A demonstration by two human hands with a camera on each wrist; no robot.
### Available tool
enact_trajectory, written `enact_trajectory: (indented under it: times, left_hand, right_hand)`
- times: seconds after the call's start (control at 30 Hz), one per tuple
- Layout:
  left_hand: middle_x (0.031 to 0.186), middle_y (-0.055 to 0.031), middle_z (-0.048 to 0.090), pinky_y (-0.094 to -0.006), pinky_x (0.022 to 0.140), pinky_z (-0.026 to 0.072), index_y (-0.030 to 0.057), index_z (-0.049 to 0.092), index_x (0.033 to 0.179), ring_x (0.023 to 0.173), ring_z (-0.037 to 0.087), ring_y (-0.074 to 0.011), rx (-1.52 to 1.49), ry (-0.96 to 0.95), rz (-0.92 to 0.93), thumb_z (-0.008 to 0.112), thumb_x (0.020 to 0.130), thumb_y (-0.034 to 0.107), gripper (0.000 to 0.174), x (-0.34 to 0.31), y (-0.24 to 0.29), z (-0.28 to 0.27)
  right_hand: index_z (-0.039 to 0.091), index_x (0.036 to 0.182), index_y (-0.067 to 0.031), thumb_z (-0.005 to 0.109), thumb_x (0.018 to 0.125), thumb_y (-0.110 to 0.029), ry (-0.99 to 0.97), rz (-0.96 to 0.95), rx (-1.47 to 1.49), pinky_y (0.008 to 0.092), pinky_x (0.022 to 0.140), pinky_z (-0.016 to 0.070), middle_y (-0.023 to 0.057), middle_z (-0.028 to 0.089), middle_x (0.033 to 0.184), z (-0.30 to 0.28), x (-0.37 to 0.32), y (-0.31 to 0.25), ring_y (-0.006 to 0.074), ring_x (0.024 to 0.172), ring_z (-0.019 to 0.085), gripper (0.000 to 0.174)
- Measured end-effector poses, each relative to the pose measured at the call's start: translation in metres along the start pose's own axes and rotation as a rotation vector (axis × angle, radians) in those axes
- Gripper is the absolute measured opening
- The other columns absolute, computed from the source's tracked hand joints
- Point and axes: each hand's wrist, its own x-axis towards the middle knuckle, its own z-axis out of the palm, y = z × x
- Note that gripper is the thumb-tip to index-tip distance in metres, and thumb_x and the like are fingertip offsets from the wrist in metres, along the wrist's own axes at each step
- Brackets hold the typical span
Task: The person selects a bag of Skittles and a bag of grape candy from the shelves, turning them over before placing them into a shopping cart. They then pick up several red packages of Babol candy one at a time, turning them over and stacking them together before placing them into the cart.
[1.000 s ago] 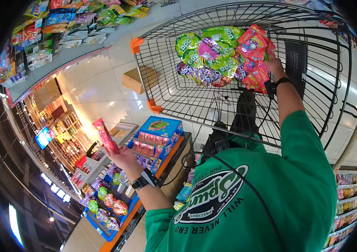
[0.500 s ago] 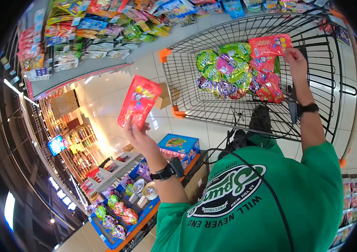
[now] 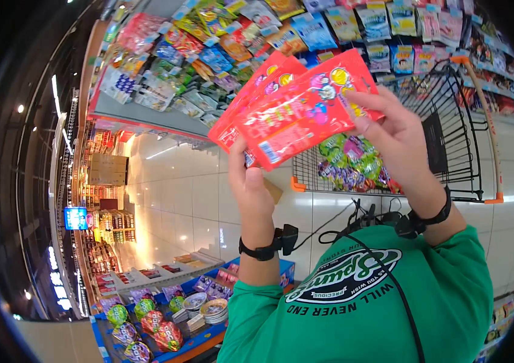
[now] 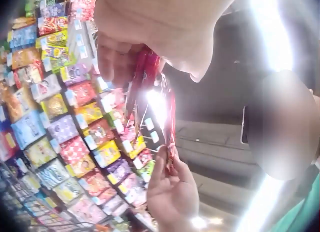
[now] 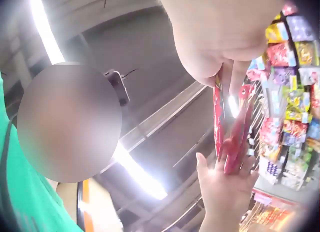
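Up in front of the chest, in the head view, a red candy packet [image 3: 308,115] with cartoon fruit prints and a barcode is tilted up to the right. Behind it more red packets [image 3: 278,63] fan out to the upper left. The right hand [image 3: 399,139] pinches the front packet's right end between thumb and fingers. At the lower left of the bunch, the left hand [image 3: 251,193] holds the packets by their lower edge. From the left wrist the packets [image 4: 142,74] show edge-on between the two hands. A gap separates the packets [image 5: 218,117] in the right wrist view.
Below and right stands a wire shopping cart [image 3: 478,142] holding shiny green and purple candy bags [image 3: 351,154]. Racks of hanging snack bags [image 3: 317,33] line the far side. A low blue display tray [image 3: 199,336] with candy bags and round tubs sits at the lower left.
The right hand has lifted a red packet out of the cart and across to the left. The left hand, with its packet, has moved right to meet it. The view has turned toward the racks.
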Motion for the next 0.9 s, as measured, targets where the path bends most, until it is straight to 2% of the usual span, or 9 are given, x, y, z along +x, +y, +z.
enact_trajectory:
  times: [0.2, 0.27, 0.33, 0.37, 0.43, 0.5, 0.67, 0.77, 0.9]
  left_hand:
    - [0.100, -0.0098, 0.064, -0.0277, 0.065, 0.0506, -0.0011, 0.054, 0.114, 0.081, 0.063, -0.0144, -0.027, 0.061, -0.078, 0.056, 0.094, 0.027, 0.034, -0.020, 0.093, -0.037]
    - [0.095, -0.0099, 0.066, -0.0279, 0.061, 0.0516, -0.0008, 0.055, 0.111, 0.075, 0.064, -0.0142, -0.066, 0.086, -0.046, 0.053, 0.095, 0.022, 0.027, -0.028, 0.117, -0.049]
    - [0.095, -0.0103, 0.066, -0.0282, 0.060, 0.0519, -0.0013, 0.055, 0.111, 0.074, 0.064, -0.0146, -0.074, 0.108, -0.037, 0.053, 0.095, 0.021, 0.028, -0.035, 0.137, -0.055]
    - [0.095, -0.0107, 0.066, -0.0286, 0.060, 0.0521, -0.0019, 0.055, 0.110, 0.073, 0.065, -0.0151, -0.083, 0.118, -0.043, 0.052, 0.095, 0.021, 0.028, -0.040, 0.145, -0.059]
    - [0.096, -0.0109, 0.066, -0.0282, 0.060, 0.0524, -0.0024, 0.054, 0.111, 0.075, 0.065, -0.0152, -0.124, 0.120, 0.003, 0.052, 0.095, 0.021, 0.028, -0.047, 0.154, -0.067]
    - [0.098, -0.0110, 0.066, -0.0278, 0.061, 0.0526, -0.0030, 0.054, 0.112, 0.076, 0.065, -0.0154, -0.162, 0.114, 0.053, 0.051, 0.095, 0.021, 0.029, -0.053, 0.159, -0.074]
    - [0.108, -0.0108, 0.064, -0.0292, 0.086, 0.0481, -0.0052, 0.054, 0.117, 0.095, 0.062, -0.0153, -0.124, 0.203, 0.133, 0.052, 0.094, 0.017, 0.032, -0.065, 0.158, -0.088]
    - [0.110, -0.0104, 0.063, -0.0304, 0.093, 0.0437, -0.0054, 0.055, 0.116, 0.100, 0.060, -0.0149, -0.103, 0.206, 0.171, 0.054, 0.093, 0.016, 0.031, -0.070, 0.161, -0.091]
    - [0.110, -0.0097, 0.063, -0.0302, 0.090, 0.0447, -0.0045, 0.056, 0.115, 0.099, 0.059, -0.0151, -0.086, 0.218, 0.311, 0.058, 0.092, 0.022, 0.035, -0.067, 0.163, -0.083]
  right_hand:
    - [0.056, 0.125, 0.0021, 0.054, 0.093, -0.002, -0.253, -0.091, -0.030, 0.0299, 0.092, 0.0529, 0.0109, 0.049, 0.120, 0.067, -0.028, -0.054, 0.0189, 0.110, 0.057, 0.033]
    - [0.059, 0.124, -0.0006, 0.057, 0.090, -0.004, -0.244, -0.114, -0.031, 0.0273, 0.083, 0.0528, 0.0103, 0.054, 0.112, 0.082, -0.033, -0.068, 0.0168, 0.102, 0.059, 0.034]
    - [0.062, 0.121, -0.0039, 0.061, 0.086, -0.008, -0.335, -0.288, -0.340, 0.0257, 0.068, 0.0479, 0.0089, 0.059, 0.098, 0.086, -0.035, -0.077, 0.0150, 0.088, 0.057, 0.035]
    - [0.062, 0.121, -0.0039, 0.061, 0.086, -0.008, -0.348, -0.296, -0.337, 0.0257, 0.068, 0.0479, 0.0089, 0.059, 0.098, 0.092, -0.038, -0.078, 0.0150, 0.088, 0.057, 0.035]
    - [0.064, 0.119, -0.0061, 0.064, 0.082, -0.011, -0.331, -0.544, -0.330, 0.0264, 0.060, 0.0401, 0.0065, 0.057, 0.086, 0.102, -0.039, -0.078, 0.0147, 0.076, 0.051, 0.037]
    - [0.065, 0.118, -0.0059, 0.064, 0.083, -0.010, -0.373, -0.515, -0.363, 0.0268, 0.060, 0.0400, 0.0056, 0.056, 0.084, 0.108, -0.048, -0.093, 0.0145, 0.074, 0.050, 0.036]
    - [0.066, 0.115, -0.0047, 0.064, 0.083, -0.010, -0.412, -0.486, -0.332, 0.0276, 0.060, 0.0394, 0.0039, 0.052, 0.077, 0.116, -0.049, -0.092, 0.0145, 0.069, 0.048, 0.032]
    - [0.068, 0.111, -0.0038, 0.063, 0.084, -0.008, -0.422, -0.492, -0.316, 0.0280, 0.062, 0.0399, 0.0046, 0.053, 0.077, 0.117, -0.049, -0.091, 0.0157, 0.070, 0.049, 0.028]
    - [0.069, 0.109, -0.0039, 0.063, 0.082, -0.004, -0.424, -0.570, -0.352, 0.0286, 0.061, 0.0394, 0.0057, 0.055, 0.079, 0.110, -0.049, -0.095, 0.0176, 0.070, 0.050, 0.028]
